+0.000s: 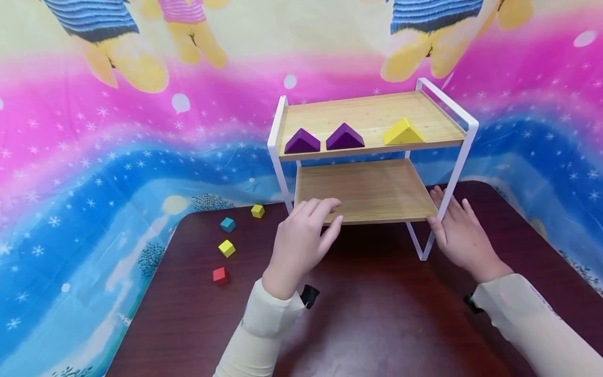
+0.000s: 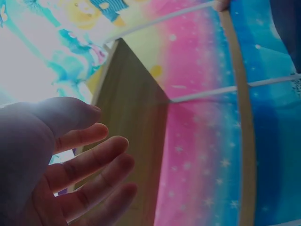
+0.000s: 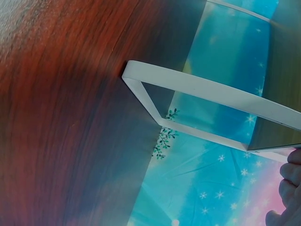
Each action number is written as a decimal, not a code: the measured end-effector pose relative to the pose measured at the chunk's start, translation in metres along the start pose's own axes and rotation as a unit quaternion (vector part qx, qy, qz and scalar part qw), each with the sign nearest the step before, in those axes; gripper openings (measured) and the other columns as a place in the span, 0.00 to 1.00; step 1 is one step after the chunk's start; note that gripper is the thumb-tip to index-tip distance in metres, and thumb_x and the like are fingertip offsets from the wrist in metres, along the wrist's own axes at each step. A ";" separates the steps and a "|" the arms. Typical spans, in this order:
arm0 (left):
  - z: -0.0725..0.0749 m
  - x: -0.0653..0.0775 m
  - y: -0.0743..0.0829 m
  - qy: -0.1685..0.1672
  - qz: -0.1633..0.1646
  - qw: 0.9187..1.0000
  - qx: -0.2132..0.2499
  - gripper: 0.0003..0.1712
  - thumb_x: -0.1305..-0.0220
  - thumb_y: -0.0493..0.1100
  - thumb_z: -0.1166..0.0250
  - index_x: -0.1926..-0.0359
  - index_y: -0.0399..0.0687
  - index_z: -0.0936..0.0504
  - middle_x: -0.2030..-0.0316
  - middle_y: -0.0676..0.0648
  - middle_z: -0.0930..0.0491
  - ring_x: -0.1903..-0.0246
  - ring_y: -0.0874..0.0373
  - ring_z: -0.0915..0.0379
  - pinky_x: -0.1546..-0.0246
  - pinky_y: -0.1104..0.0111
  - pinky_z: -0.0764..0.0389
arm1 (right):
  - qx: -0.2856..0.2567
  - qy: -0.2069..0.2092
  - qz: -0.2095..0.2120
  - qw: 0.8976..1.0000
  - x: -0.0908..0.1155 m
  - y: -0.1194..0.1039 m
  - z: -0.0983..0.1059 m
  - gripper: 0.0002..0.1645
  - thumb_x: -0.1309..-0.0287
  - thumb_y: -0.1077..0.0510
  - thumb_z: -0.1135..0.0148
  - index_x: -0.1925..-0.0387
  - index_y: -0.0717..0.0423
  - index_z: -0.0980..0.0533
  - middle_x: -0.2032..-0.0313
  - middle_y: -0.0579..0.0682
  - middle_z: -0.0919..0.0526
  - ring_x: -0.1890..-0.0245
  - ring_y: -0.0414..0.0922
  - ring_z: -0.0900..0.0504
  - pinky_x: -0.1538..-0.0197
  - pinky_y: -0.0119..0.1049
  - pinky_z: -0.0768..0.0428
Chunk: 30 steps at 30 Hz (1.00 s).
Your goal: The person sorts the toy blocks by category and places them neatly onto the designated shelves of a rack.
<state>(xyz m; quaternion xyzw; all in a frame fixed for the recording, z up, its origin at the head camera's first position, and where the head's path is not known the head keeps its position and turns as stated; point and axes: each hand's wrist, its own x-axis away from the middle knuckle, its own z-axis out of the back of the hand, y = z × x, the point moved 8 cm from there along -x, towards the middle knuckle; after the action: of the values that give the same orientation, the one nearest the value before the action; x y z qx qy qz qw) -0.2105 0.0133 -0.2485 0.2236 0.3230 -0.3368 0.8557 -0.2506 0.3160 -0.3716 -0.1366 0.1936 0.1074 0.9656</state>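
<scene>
A two-tier shelf [image 1: 358, 110] bears wedges [image 1: 345, 138] along its top front. Before its lower board [image 1: 367, 183] hangs the left hand [image 1: 303, 238] — thumb and fingers apart, empty. At the shelf's right front leg [image 1: 454, 176] is the right hand [image 1: 465, 242]; whether clamped, I cannot tell. Steadying likely wants gentle, level pressure — wedges could slide.
</scene>
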 end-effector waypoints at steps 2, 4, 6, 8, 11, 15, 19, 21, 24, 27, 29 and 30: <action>-0.004 0.005 -0.005 0.000 0.007 1.000 -0.002 0.15 0.34 0.46 0.30 0.49 0.49 0.15 0.57 0.49 0.14 0.59 0.56 0.18 0.65 0.66 0.14 | 0.001 0.000 0.001 1.000 0.000 0.000 0.000 0.39 0.19 0.43 0.65 0.21 0.62 0.56 0.22 0.63 0.53 0.21 0.59 0.61 0.23 0.56 0.71; -0.007 0.010 -0.009 0.000 0.014 1.000 -0.002 0.14 0.33 0.47 0.31 0.49 0.49 0.15 0.57 0.50 0.14 0.58 0.56 0.18 0.65 0.65 0.14 | 0.001 0.000 0.000 1.000 0.000 0.000 -0.001 0.39 0.19 0.43 0.65 0.21 0.61 0.56 0.22 0.63 0.53 0.21 0.59 0.61 0.23 0.56 0.72; -0.010 0.014 -0.013 0.001 0.020 1.000 -0.001 0.14 0.33 0.46 0.31 0.49 0.49 0.15 0.57 0.50 0.14 0.58 0.56 0.18 0.65 0.64 0.13 | 0.000 0.000 -0.002 1.000 0.000 0.000 -0.001 0.39 0.19 0.43 0.65 0.21 0.61 0.56 0.22 0.63 0.53 0.21 0.59 0.61 0.23 0.56 0.71; -0.013 0.019 -0.016 0.000 0.027 1.000 0.000 0.13 0.33 0.46 0.32 0.49 0.49 0.15 0.58 0.51 0.14 0.58 0.56 0.18 0.65 0.64 0.13 | -0.001 -0.002 -0.001 1.000 0.000 0.001 -0.002 0.39 0.19 0.43 0.65 0.20 0.61 0.57 0.22 0.63 0.53 0.21 0.59 0.61 0.23 0.56 0.72; -0.017 0.027 -0.022 -0.006 0.042 0.999 0.005 0.13 0.32 0.46 0.32 0.49 0.50 0.15 0.57 0.51 0.14 0.57 0.57 0.18 0.64 0.63 0.13 | -0.001 -0.001 -0.001 1.000 0.000 0.001 -0.002 0.39 0.20 0.43 0.65 0.20 0.61 0.57 0.22 0.63 0.53 0.21 0.60 0.60 0.23 0.56 0.71; -0.021 0.036 -0.031 -0.012 0.065 0.998 0.005 0.13 0.32 0.47 0.32 0.48 0.51 0.15 0.56 0.51 0.14 0.57 0.57 0.19 0.63 0.63 0.13 | -0.005 0.000 -0.002 1.000 0.000 0.001 -0.002 0.39 0.19 0.43 0.65 0.20 0.61 0.57 0.21 0.63 0.54 0.21 0.61 0.60 0.23 0.56 0.71; -0.023 0.044 -0.043 -0.015 0.092 0.996 0.003 0.14 0.32 0.47 0.32 0.48 0.50 0.15 0.55 0.50 0.14 0.59 0.57 0.19 0.62 0.63 0.13 | -0.009 -0.001 -0.004 1.000 -0.002 0.000 -0.003 0.39 0.19 0.44 0.65 0.20 0.61 0.57 0.21 0.63 0.54 0.21 0.61 0.60 0.23 0.56 0.71; -0.023 0.048 -0.049 -0.017 0.107 0.994 0.006 0.14 0.32 0.47 0.32 0.48 0.50 0.15 0.55 0.50 0.14 0.59 0.56 0.19 0.62 0.62 0.13 | -0.010 -0.001 -0.004 1.000 -0.002 0.000 -0.002 0.39 0.19 0.44 0.65 0.20 0.61 0.57 0.21 0.63 0.54 0.21 0.61 0.60 0.23 0.56 0.71; -0.023 0.054 -0.058 -0.018 0.125 0.992 0.005 0.14 0.32 0.47 0.31 0.48 0.50 0.16 0.57 0.50 0.14 0.60 0.57 0.20 0.62 0.62 0.13 | -0.011 -0.002 -0.004 1.000 -0.003 -0.001 -0.003 0.39 0.19 0.44 0.65 0.20 0.61 0.57 0.22 0.64 0.53 0.21 0.61 0.60 0.23 0.56 0.71; -0.022 0.059 -0.066 -0.017 0.138 0.990 0.002 0.14 0.33 0.47 0.31 0.49 0.51 0.15 0.58 0.49 0.14 0.61 0.57 0.20 0.63 0.62 0.13 | -0.007 -0.004 -0.003 1.000 -0.003 -0.001 -0.004 0.39 0.19 0.43 0.66 0.20 0.61 0.57 0.22 0.64 0.53 0.21 0.61 0.60 0.23 0.56 0.71; -0.022 0.060 -0.071 -0.020 0.149 0.989 -0.003 0.14 0.33 0.48 0.31 0.49 0.51 0.15 0.58 0.49 0.14 0.60 0.56 0.19 0.61 0.61 0.13 | -0.006 -0.002 -0.001 1.000 -0.003 0.001 -0.005 0.39 0.19 0.44 0.65 0.21 0.61 0.57 0.22 0.64 0.53 0.21 0.61 0.60 0.23 0.56 0.71; -0.021 0.060 -0.074 -0.021 0.154 0.988 -0.004 0.14 0.33 0.48 0.30 0.49 0.51 0.15 0.57 0.49 0.14 0.59 0.56 0.19 0.60 0.61 0.13 | -0.005 0.001 -0.001 1.000 -0.002 0.001 -0.004 0.39 0.19 0.44 0.65 0.21 0.61 0.57 0.22 0.64 0.53 0.21 0.61 0.60 0.23 0.56 0.71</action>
<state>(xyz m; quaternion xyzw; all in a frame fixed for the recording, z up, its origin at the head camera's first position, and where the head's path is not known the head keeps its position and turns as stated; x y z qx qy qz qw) -0.2383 -0.0499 -0.3174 0.2597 0.2678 -0.2039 0.9052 -0.2542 0.3154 -0.3748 -0.1413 0.1938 0.1073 0.9649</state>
